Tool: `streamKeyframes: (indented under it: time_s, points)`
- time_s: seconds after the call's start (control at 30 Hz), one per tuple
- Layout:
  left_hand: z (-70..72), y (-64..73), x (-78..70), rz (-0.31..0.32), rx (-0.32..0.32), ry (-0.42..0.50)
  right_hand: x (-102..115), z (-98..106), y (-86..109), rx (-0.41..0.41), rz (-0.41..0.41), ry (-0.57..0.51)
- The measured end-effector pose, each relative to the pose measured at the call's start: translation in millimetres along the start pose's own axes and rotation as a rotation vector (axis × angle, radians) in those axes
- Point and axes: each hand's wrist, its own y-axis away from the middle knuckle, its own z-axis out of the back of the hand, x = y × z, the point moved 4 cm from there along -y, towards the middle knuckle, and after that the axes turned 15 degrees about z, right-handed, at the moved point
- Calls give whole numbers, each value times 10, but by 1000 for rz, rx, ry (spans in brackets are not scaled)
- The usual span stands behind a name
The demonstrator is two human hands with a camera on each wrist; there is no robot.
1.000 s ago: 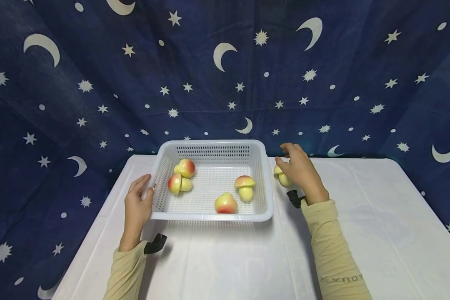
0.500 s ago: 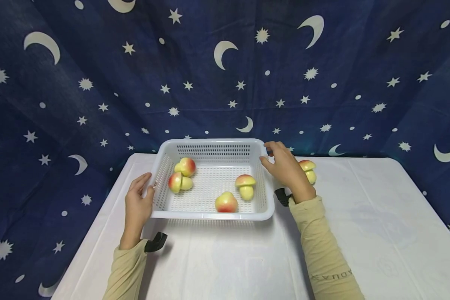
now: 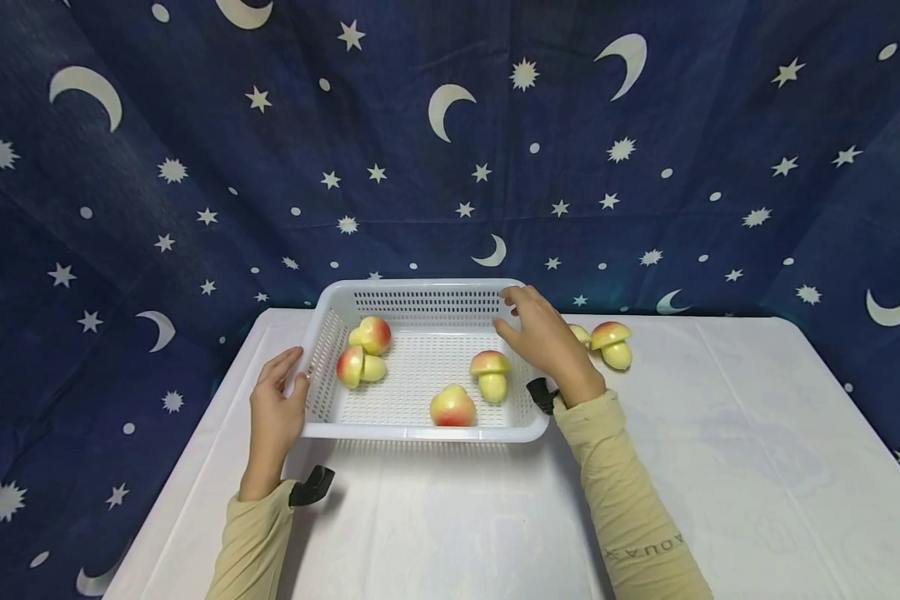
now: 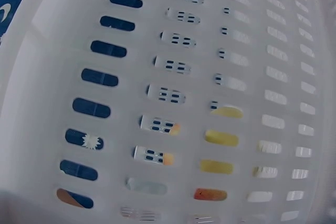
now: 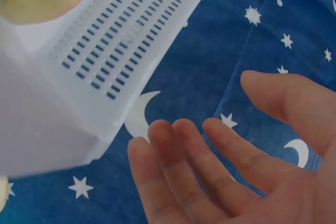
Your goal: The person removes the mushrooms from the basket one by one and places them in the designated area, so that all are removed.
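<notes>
A white plastic basket [image 3: 420, 434] holds several toy mushrooms with yellow stems and red-yellow caps. Two of them [image 3: 362, 367] lie together at its left end, another mushroom [image 3: 491, 375] is towards the right, and one [image 3: 452, 407] sits by the front wall. My left hand [image 3: 276, 417] rests against the basket's left side, fingers fairly straight. Its own camera shows mostly the slotted wall [image 4: 173, 93]. Over the basket's right rim hovers my right hand [image 3: 543, 340], holding nothing; in the right wrist view its fingers [image 5: 178, 156] and thumb are spread apart.
To the right of the basket, a mushroom [image 3: 612, 345] lies on the white-covered table [image 3: 720, 433]. Beside it another mushroom [image 3: 579, 333] is partly hidden by my right hand. A dark blue curtain [image 3: 390, 125] with moons and stars hangs behind.
My right hand has moved left, from over the mushrooms on the table to over the basket's right rim, uncovering a mushroom there. My left hand and the basket have stayed put.
</notes>
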Motion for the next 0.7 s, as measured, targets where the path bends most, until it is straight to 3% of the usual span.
streamKeyframes:
  time_s: [0.7]
  points:
    - [0,6,-7,5,1,-7,105,-399,-184,77,61,-8]
